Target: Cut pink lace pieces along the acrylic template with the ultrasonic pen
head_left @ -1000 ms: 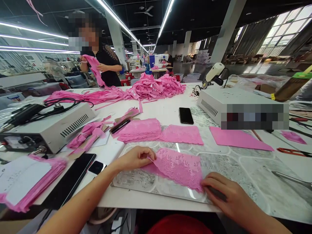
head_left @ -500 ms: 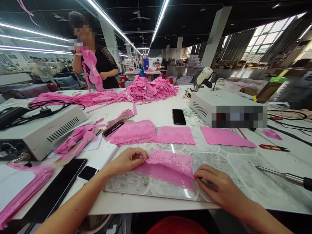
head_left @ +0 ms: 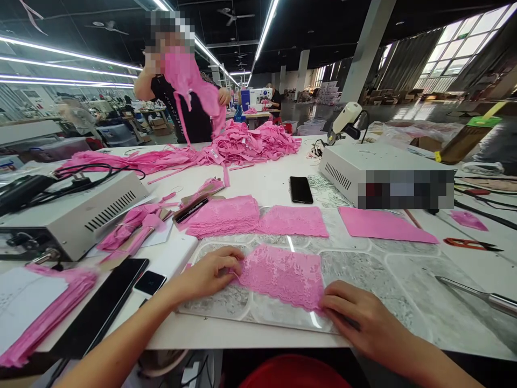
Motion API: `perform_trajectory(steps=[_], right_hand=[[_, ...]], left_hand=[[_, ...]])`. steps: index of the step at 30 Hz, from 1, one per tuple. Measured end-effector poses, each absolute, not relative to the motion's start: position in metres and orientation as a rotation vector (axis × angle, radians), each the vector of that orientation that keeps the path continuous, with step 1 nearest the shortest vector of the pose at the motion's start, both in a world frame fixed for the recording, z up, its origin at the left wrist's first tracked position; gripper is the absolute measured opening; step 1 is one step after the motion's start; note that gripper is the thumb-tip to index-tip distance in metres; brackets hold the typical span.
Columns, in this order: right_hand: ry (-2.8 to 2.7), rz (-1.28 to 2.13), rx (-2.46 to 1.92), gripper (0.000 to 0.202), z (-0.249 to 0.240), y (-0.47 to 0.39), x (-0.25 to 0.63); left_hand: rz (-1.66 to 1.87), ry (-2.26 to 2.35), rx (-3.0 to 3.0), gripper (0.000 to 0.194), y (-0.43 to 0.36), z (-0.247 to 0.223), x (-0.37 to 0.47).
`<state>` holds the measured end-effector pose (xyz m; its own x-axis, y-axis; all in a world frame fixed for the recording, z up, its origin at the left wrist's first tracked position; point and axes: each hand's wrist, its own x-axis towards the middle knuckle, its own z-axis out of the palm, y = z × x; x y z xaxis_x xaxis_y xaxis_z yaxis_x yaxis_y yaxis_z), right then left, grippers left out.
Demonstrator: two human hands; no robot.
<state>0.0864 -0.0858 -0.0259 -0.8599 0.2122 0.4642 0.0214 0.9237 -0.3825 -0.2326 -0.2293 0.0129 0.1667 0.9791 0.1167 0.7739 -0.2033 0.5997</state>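
Observation:
A pink lace panel (head_left: pixel 283 274) with a scalloped lower edge lies nearly flat on the glossy marbled board (head_left: pixel 355 280) in front of me. My left hand (head_left: pixel 214 273) pinches its left edge between thumb and fingers. At the lower right corner, my right hand (head_left: pixel 357 311) has its fingers closed on the lace. Whatever lies beneath the panel is now covered. Just beyond it are a stack of pink lace pieces (head_left: pixel 226 215) and a single lace piece (head_left: pixel 297 220). Farther right lies a plain pink fabric piece (head_left: pixel 383 223).
Grey boxes stand left (head_left: pixel 76 215) and right (head_left: pixel 343 178). A metal-tipped tool (head_left: pixel 480 295) and orange snips (head_left: pixel 470 244) lie at right. Two phones, one black phone (head_left: pixel 301 190), rest on the table. Across it, a person (head_left: pixel 186 102) holds pink garments behind a pink heap (head_left: pixel 254 143).
The upper lace layer, lifted and folded back before, now lies down over the layer beneath. My left hand has lowered slightly with its edge. The person opposite has raised and spread the pink garment.

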Motion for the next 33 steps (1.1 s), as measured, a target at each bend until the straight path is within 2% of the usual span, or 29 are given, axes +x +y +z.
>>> perform_trajectory(steps=[12,19,23,27,30,33], right_hand=[[-2.598,0.580,-0.198,0.020,-0.031,-0.086,0.091],[-2.689,0.815,-0.470,0.018,-0.014,-0.080,0.081],[-2.686,0.873,-0.627,0.015,-0.005,-0.077,0.070],[-2.648,0.921,-0.695,0.012,-0.001,-0.075,0.061],[-2.486,1.011,-0.760,0.013,-0.004,-0.073,0.080],[-2.110,1.016,-1.031,0.024,-0.022,-0.071,0.139]], left_hand=[[0.606,1.726,2.109,0.019,-0.232,0.006,-0.237],[0.503,1.727,2.191,0.021,-0.232,0.026,-0.227],[0.468,1.547,2.372,0.022,-0.212,0.032,-0.186],[0.358,1.290,2.581,0.027,-0.185,0.020,-0.146],[0.378,1.251,2.616,0.026,-0.173,0.011,-0.138],[0.423,1.237,2.601,0.027,-0.170,0.008,-0.140]])
